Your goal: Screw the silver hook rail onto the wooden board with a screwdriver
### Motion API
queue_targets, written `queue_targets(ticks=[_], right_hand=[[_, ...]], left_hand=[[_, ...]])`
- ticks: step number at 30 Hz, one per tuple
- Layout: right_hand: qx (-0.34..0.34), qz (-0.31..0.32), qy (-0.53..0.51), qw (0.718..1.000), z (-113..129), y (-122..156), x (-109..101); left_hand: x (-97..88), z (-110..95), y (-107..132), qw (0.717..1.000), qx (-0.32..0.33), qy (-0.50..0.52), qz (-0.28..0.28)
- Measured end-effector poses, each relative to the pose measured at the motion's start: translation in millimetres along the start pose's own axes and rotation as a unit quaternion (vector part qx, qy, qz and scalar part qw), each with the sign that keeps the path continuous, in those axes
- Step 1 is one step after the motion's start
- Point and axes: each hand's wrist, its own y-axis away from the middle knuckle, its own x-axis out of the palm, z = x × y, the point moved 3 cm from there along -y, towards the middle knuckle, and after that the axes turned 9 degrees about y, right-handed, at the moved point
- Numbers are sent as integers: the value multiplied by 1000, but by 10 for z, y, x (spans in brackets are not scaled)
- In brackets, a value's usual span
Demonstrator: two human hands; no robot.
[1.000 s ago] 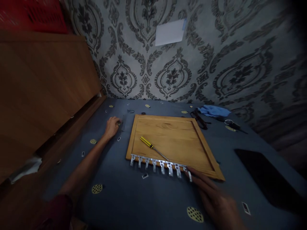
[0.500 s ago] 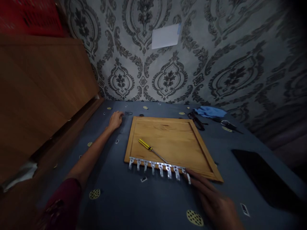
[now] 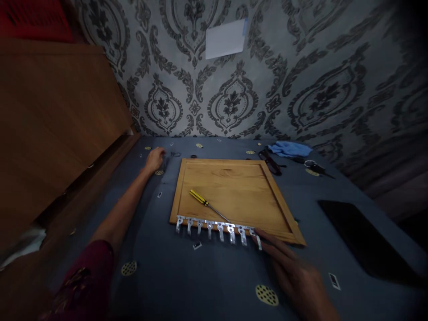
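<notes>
The grip of the right hand (image 3: 294, 271) is narrow and holds the right end of the metal hook rail (image 3: 231, 229). The left hand (image 3: 155, 159) has its fingers curled, near a small ring-shaped item (image 3: 175, 154); whether this grip holds something, I cannot tell. All lies on a blue cloth (image 3: 187, 285) with yellow dotted prints, which reaches to the grey damask wallpaper (image 3: 232, 102), where a white paper (image 3: 225, 40) is fixed. At the left stands a brown wooden cabinet (image 3: 56, 107), with a red plastic basket (image 3: 36, 20) on top, its inside not visible. The rail lies along the near edge of a framed wooden panel (image 3: 227, 183), its hooks pointing outward over the cloth. Inside the raised border of this panel rests a yellow-handled screwdriver (image 3: 198, 197), the tip close to the rail. Beyond its far right corner are dark glasses (image 3: 273, 166) and a blue rag (image 3: 289, 149).
</notes>
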Motion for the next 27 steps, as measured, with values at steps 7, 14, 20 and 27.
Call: queue_targets(ticks=[7,14,20,27], right_hand=[[11,-23,12,1000,-8,36,62],[7,14,-6,1000,4,-39,-48],[30,21,-14,999,20,-31,-33],[17,6,-14,1000,44,-44,-58]], left_hand=[[-133,140,200,993,50,8,104],[-112,78,188,986,86,-25,142],[-121,28,167,978,113,-35,173],[-135,40,135,972,116,-32,200]])
